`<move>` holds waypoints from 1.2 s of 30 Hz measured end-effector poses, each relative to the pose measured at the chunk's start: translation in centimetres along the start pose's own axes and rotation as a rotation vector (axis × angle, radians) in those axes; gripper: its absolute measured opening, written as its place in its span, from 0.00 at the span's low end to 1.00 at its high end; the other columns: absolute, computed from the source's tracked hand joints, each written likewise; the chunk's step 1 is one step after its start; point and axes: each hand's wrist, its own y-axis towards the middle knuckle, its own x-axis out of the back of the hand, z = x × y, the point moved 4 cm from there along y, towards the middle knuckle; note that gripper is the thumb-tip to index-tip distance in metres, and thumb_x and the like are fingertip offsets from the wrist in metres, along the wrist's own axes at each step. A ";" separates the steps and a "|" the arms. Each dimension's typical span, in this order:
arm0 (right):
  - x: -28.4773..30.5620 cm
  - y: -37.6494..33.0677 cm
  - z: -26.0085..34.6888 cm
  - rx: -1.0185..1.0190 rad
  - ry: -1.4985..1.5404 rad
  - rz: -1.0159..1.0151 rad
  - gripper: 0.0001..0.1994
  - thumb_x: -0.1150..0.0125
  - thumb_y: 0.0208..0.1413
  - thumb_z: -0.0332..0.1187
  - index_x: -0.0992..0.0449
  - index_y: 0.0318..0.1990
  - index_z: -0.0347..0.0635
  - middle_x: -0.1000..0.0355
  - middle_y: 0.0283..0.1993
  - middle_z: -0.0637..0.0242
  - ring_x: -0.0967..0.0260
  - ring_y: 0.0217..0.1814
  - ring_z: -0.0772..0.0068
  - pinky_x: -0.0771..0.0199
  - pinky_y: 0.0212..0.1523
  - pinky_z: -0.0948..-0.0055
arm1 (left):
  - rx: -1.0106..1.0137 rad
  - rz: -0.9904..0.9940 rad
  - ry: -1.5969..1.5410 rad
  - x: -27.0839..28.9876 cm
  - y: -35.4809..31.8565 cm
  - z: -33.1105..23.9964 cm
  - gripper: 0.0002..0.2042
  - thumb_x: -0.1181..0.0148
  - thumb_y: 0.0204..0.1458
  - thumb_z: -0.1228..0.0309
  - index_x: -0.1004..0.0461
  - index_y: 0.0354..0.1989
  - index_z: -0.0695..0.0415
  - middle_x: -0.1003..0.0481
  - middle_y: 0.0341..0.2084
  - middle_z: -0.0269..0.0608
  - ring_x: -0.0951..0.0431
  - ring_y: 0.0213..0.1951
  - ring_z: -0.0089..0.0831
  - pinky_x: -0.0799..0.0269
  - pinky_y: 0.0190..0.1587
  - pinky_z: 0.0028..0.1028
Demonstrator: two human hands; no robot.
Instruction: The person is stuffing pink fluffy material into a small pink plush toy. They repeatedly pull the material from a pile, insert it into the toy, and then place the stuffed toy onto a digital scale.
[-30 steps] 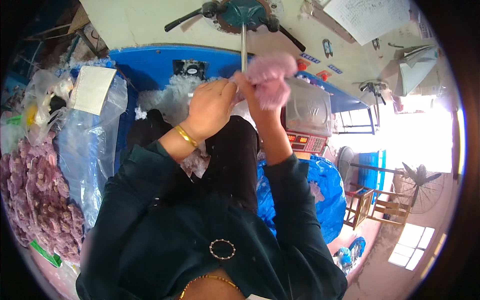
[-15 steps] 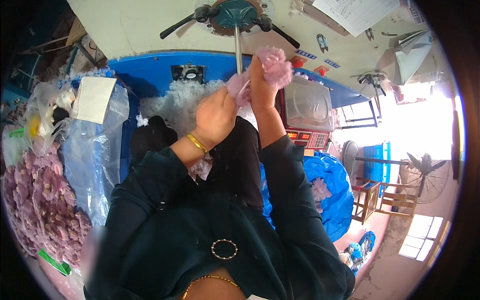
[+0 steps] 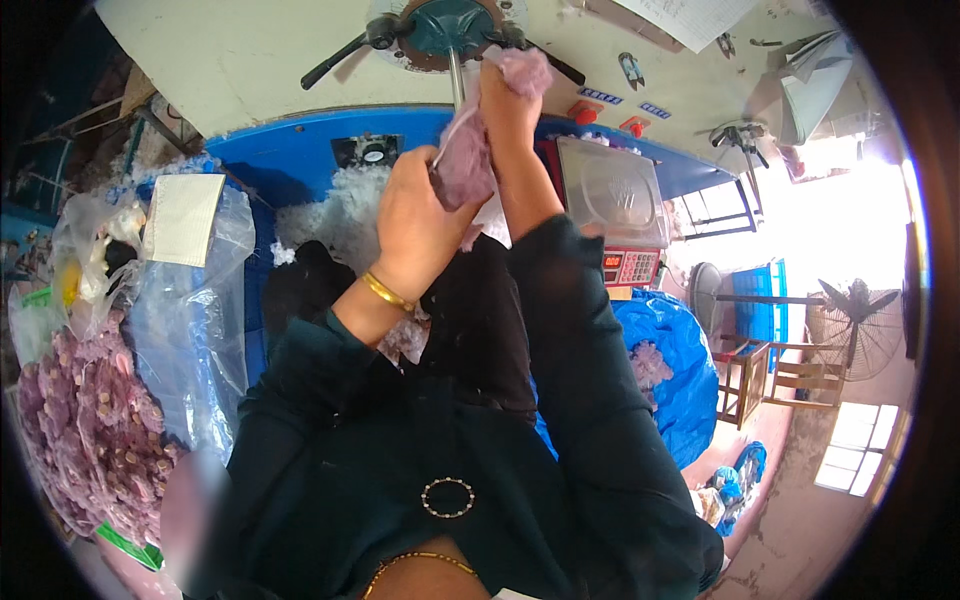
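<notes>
A fluffy pink plush piece (image 3: 465, 168) is in both my hands, in front of the slim metal tube (image 3: 457, 78) that juts from a green machine fitting (image 3: 445, 28). My left hand (image 3: 412, 215), closed, grips its lower end. My right hand (image 3: 508, 105) is wrapped round the upper part beside the tube, and some pink fur sticks out beyond its fingers. Whether the tube goes into the plush is hidden by the hand and fur. White stuffing fluff (image 3: 350, 205) lies in the blue trough below my hands.
Many pink plush pieces (image 3: 90, 430) are heaped at the left, near clear plastic sheeting (image 3: 190, 310). On the right stand a red scale (image 3: 610, 195) and a blue bag (image 3: 685, 400) holding pink plush. Black handles (image 3: 335, 62) flank the fitting; red buttons (image 3: 585, 112) sit on the panel.
Both hands have shifted, with the right one moving up and away along the tube. The plush now hangs longer between them, and the whole view has tilted slightly.
</notes>
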 end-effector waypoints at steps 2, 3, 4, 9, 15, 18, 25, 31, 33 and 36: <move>1.9 -1.7 1.9 0.060 -0.110 -0.052 0.08 0.43 0.50 0.33 0.27 0.36 0.39 0.27 0.34 0.57 0.28 0.40 0.59 0.30 0.39 0.66 | -0.091 0.008 -0.045 0.3 -0.6 0.1 0.23 0.29 0.38 0.70 0.32 0.42 0.62 0.29 0.35 0.49 0.28 0.37 0.46 0.31 0.40 0.34; 2.7 -2.5 2.5 -0.056 0.065 -0.036 0.08 0.43 0.50 0.32 0.27 0.36 0.39 0.27 0.34 0.57 0.28 0.39 0.60 0.29 0.39 0.67 | -0.129 0.017 -0.068 0.4 -1.2 0.4 0.21 0.30 0.39 0.71 0.31 0.41 0.62 0.29 0.33 0.48 0.27 0.36 0.46 0.31 0.39 0.34; 3.4 -3.2 3.3 -0.174 0.241 -0.019 0.08 0.43 0.50 0.32 0.27 0.36 0.39 0.27 0.34 0.57 0.27 0.39 0.61 0.29 0.39 0.68 | -0.137 0.029 -0.085 0.5 -1.3 0.8 0.20 0.32 0.39 0.72 0.31 0.41 0.62 0.29 0.33 0.48 0.28 0.36 0.47 0.31 0.39 0.35; 5.7 -4.9 4.9 -0.192 0.503 0.276 0.08 0.40 0.52 0.30 0.26 0.38 0.39 0.27 0.34 0.68 0.29 0.34 0.72 0.30 0.37 0.73 | -0.075 0.206 -0.328 1.6 -1.8 2.3 0.12 0.38 0.47 0.73 0.31 0.39 0.61 0.29 0.30 0.43 0.27 0.32 0.37 0.32 0.36 0.31; 7.6 -11.2 0.2 -0.769 1.228 0.950 0.25 0.37 0.51 0.47 0.30 0.49 0.37 0.28 0.35 0.68 0.31 0.29 0.79 0.30 0.27 0.81 | 0.403 0.266 -1.119 0.5 -2.6 3.2 0.16 0.57 0.64 0.63 0.33 0.54 0.60 0.27 0.42 0.35 0.28 0.40 0.19 0.30 0.45 0.22; 7.6 -13.4 2.7 -0.849 1.514 1.102 0.29 0.31 0.46 0.42 0.32 0.52 0.35 0.28 0.37 0.67 0.30 0.31 0.78 0.29 0.27 0.78 | 0.343 0.234 -1.046 -0.2 -3.9 4.0 0.20 0.59 0.64 0.63 0.38 0.58 0.63 0.31 0.50 0.43 0.30 0.50 0.28 0.34 0.54 0.28; 8.1 -12.0 5.7 -0.093 0.427 1.065 0.17 0.35 0.48 0.42 0.26 0.39 0.39 0.26 0.33 0.58 0.27 0.34 0.61 0.29 0.33 0.66 | 0.631 0.536 -1.146 -0.2 -4.1 3.2 0.18 0.55 0.61 0.65 0.33 0.52 0.65 0.27 0.45 0.44 0.27 0.47 0.30 0.33 0.53 0.30; 9.9 -9.6 7.6 0.385 0.119 0.610 0.15 0.38 0.46 0.44 0.32 0.17 0.46 0.32 0.20 0.60 0.32 0.22 0.52 0.34 0.23 0.58 | 0.897 0.724 -1.664 -3.2 -3.2 3.7 0.18 0.53 0.61 0.61 0.32 0.52 0.61 0.25 0.44 0.43 0.24 0.46 0.30 0.27 0.50 0.34; 7.9 -7.5 7.1 0.421 -0.025 0.467 0.13 0.41 0.45 0.42 0.30 0.17 0.46 0.33 0.19 0.60 0.32 0.21 0.54 0.35 0.21 0.58 | 0.776 0.770 -1.887 -2.9 -1.2 4.7 0.20 0.55 0.61 0.57 0.32 0.52 0.61 0.26 0.46 0.43 0.25 0.47 0.30 0.27 0.49 0.33; 4.8 -3.8 5.2 0.354 -0.107 0.393 0.10 0.41 0.41 0.42 0.28 0.18 0.47 0.31 0.19 0.59 0.31 0.22 0.53 0.33 0.22 0.58 | 0.783 0.330 -1.371 -2.2 -0.8 2.5 0.18 0.49 0.59 0.56 0.31 0.47 0.59 0.25 0.40 0.40 0.23 0.39 0.27 0.24 0.41 0.26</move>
